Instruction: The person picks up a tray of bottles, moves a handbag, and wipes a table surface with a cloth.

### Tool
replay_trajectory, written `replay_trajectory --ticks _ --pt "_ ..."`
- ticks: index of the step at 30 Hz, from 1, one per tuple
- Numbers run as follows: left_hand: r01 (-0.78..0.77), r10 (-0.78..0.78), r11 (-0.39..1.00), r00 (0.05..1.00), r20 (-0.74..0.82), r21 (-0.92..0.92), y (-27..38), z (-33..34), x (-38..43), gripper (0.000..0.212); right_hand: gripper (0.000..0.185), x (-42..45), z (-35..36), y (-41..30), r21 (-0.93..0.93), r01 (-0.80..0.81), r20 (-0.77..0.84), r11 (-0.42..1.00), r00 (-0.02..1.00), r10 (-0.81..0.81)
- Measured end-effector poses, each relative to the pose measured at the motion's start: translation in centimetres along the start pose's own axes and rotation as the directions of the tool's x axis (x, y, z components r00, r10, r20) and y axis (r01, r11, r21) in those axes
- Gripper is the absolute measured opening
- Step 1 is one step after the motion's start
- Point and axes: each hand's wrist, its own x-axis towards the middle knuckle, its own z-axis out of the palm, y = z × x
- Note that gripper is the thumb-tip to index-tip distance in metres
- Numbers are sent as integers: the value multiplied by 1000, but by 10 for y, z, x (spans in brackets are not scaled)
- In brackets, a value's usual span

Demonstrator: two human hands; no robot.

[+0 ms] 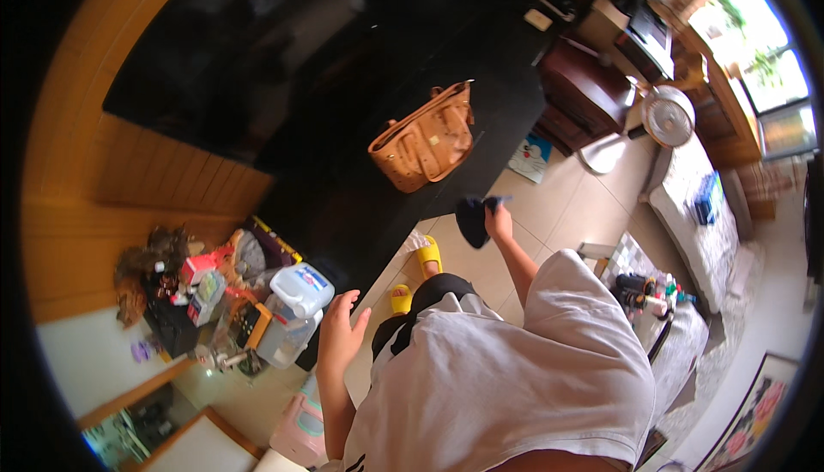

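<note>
My right hand (499,222) grips a dark blue cloth-like item (474,221), held over the tiled floor just off the edge of a black cabinet top (360,227). On that top lies a tan leather handbag (428,140), its handles against its side. My left hand (341,330) holds nothing, its fingers apart, beside a translucent plastic jug (302,288). The exact kind of the dark item cannot be told.
A clear plastic container (283,337) and mixed household items crowd the left end. A white fan (668,115) and a dark red wooden cabinet (582,92) stand at the right. Bottles fill a small table (627,256). A pink case (299,430) sits lower left.
</note>
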Motion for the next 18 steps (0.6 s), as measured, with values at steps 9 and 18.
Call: replay_trajectory --ticks 9,18 --pt "-200 196 979 905 379 -30 1 27 8 32 32 -225 -67 193 33 -704 -193 709 692 696" --pt "-443 291 896 640 712 32 10 91 1 32 42 -474 -49 260 402 -845 -218 353 286 933"
